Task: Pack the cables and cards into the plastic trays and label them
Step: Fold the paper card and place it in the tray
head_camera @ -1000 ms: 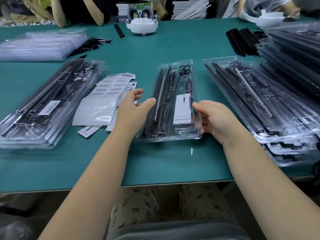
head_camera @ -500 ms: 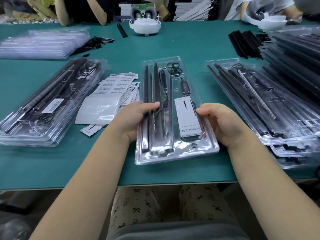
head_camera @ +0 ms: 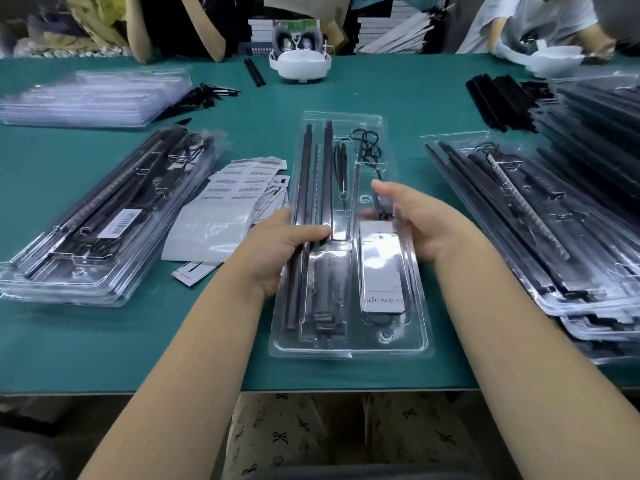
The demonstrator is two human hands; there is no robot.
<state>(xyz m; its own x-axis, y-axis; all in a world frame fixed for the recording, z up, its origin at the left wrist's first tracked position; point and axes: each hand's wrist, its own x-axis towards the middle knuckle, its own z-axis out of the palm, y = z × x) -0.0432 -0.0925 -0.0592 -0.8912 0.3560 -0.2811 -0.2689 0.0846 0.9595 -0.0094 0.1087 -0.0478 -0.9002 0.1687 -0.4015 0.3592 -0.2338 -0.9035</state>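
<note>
Head view: a clear plastic tray (head_camera: 349,344) lies lengthwise on the green table (head_camera: 104,341), near its front edge, holding black rods (head_camera: 300,237), a coiled cable (head_camera: 369,147) and a white "Grow Light" card (head_camera: 379,268). The left hand (head_camera: 277,251) grips the tray's left edge, thumb across the rods. The right hand (head_camera: 422,223) holds the right edge (fingers seemingly curled underneath). Barcode labels (head_camera: 239,181) lie just left.

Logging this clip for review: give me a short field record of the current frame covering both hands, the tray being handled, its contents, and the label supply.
left hand: grips the tray's left edge, thumb on top
right hand: holds the tray's right edge
tray: clear plastic, on the green table
contents: black rods, coiled cable, Grow Light card
barcode labels: loose pile left of tray
</note>
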